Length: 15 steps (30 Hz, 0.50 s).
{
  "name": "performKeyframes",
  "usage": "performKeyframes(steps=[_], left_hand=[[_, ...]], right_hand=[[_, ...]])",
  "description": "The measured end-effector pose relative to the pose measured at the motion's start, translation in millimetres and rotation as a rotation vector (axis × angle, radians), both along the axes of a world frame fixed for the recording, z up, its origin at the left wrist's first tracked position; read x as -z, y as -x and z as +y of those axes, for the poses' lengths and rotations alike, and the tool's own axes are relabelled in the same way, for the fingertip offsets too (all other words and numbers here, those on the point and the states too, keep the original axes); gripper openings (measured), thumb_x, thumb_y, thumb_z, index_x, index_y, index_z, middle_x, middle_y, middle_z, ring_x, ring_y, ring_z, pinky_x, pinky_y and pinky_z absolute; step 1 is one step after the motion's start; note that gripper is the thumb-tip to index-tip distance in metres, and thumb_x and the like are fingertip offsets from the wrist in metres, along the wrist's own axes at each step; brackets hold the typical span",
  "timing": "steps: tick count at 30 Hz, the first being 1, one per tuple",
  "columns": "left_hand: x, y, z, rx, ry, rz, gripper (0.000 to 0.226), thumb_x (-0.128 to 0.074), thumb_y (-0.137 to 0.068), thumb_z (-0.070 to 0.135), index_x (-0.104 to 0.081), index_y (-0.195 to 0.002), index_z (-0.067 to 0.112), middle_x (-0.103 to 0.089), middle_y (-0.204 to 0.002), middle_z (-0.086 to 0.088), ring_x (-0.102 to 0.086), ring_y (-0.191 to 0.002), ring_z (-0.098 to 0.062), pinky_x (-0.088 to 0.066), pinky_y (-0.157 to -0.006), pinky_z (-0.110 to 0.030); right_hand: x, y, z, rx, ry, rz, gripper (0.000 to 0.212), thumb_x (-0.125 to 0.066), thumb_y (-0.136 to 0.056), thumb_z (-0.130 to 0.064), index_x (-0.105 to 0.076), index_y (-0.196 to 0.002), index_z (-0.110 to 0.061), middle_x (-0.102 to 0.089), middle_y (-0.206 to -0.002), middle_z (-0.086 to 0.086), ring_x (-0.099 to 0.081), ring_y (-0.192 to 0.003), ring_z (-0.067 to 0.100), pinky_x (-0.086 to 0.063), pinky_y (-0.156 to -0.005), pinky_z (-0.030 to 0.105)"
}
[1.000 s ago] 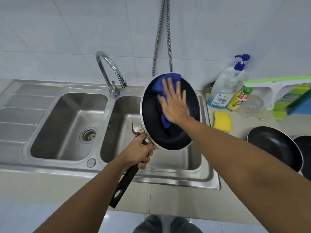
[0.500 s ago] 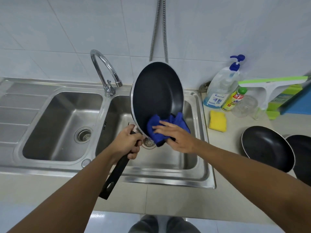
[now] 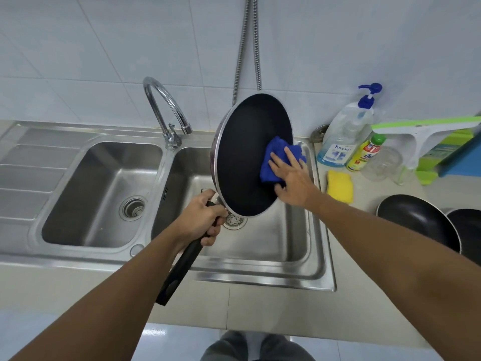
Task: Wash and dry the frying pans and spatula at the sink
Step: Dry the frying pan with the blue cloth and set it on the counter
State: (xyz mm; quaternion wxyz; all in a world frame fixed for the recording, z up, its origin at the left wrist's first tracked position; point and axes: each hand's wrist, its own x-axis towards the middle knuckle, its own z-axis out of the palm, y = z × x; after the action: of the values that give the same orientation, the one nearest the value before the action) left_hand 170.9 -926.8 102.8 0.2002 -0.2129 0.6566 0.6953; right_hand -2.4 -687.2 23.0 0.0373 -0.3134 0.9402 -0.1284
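A black frying pan (image 3: pixel 244 152) with a silver rim is held tilted upright over the right sink basin (image 3: pixel 286 241). My left hand (image 3: pixel 201 217) grips its black handle near the pan. My right hand (image 3: pixel 294 178) presses a blue cloth (image 3: pixel 276 160) flat against the pan's inner surface at its right side, fingers spread. Two more black pans (image 3: pixel 416 220) sit on the counter at the right, the far one (image 3: pixel 466 230) cut off by the frame edge. No spatula shows.
A curved chrome faucet (image 3: pixel 166 110) stands between the two basins. The left basin (image 3: pixel 99 194) has a drain strainer. A yellow sponge (image 3: pixel 339 186), a pump soap bottle (image 3: pixel 346 131), a small yellow bottle (image 3: pixel 364 155) and a green-white squeegee (image 3: pixel 421 131) crowd the right counter.
My right hand slid the blue cloth from the pan's top down to its bottom edge, then up to its right side. The pan stays tilted in my left hand.
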Motion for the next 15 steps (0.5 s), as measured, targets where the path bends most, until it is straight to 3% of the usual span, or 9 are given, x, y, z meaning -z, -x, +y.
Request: performKeyframes(steps=[2,6,10,13,15], left_hand=[[1,0,2,-0.015,-0.045,-0.006,0.016,-0.051,-0.095,-0.003,-0.049,-0.103,0.011,-0.046,-0.068,-0.008,-0.034,-0.043,-0.015,-0.028,-0.037,-0.02],[4,-1,5,-0.013,-0.067,-0.012,0.016,-0.051,-0.094,-0.004,-0.048,-0.098,0.012,-0.047,-0.067,-0.008,-0.034,-0.043,-0.014,-0.028,-0.035,-0.02],[7,3,8,-0.032,-0.052,-0.003,0.017,-0.051,-0.094,-0.005,-0.048,-0.101,0.011,-0.047,-0.066,-0.007,-0.034,-0.042,-0.015,-0.028,-0.036,-0.02],[9,7,13,-0.061,-0.016,0.017,0.018,-0.05,-0.094,-0.005,-0.046,-0.1,0.012,-0.045,-0.067,-0.009,-0.034,-0.043,-0.016,-0.027,-0.038,-0.02],[9,9,11,-0.076,0.021,0.038,0.02,-0.05,-0.094,-0.005,-0.044,-0.101,0.012,-0.044,-0.068,-0.01,-0.034,-0.042,-0.016,-0.027,-0.038,-0.02]], right_hand=[[12,-14,2,0.003,-0.021,-0.025,0.073,-0.059,-0.087,-0.025,-0.036,-0.156,-0.021,-0.022,-0.168,-0.003,0.002,-0.157,0.031,-0.017,-0.115,0.068],[34,-20,8,-0.034,0.12,0.0,0.062,-0.063,-0.081,-0.015,-0.057,-0.143,-0.009,-0.049,-0.153,0.008,-0.027,-0.148,0.043,-0.03,-0.117,0.063],[33,-36,-8,0.044,0.234,-0.042,0.055,-0.071,-0.078,-0.001,-0.065,-0.132,-0.004,-0.06,-0.141,0.014,-0.049,-0.117,0.037,-0.043,-0.108,0.052],[16,-60,-32,0.058,0.377,-0.157,0.051,-0.067,-0.081,-0.001,-0.067,-0.132,-0.008,-0.068,-0.13,0.013,-0.059,-0.112,0.03,-0.037,-0.108,0.02],[3,-77,-47,-0.014,0.492,-0.253,0.05,-0.063,-0.082,0.002,-0.069,-0.13,-0.011,-0.072,-0.123,0.005,-0.063,-0.108,0.01,-0.037,-0.099,0.007]])
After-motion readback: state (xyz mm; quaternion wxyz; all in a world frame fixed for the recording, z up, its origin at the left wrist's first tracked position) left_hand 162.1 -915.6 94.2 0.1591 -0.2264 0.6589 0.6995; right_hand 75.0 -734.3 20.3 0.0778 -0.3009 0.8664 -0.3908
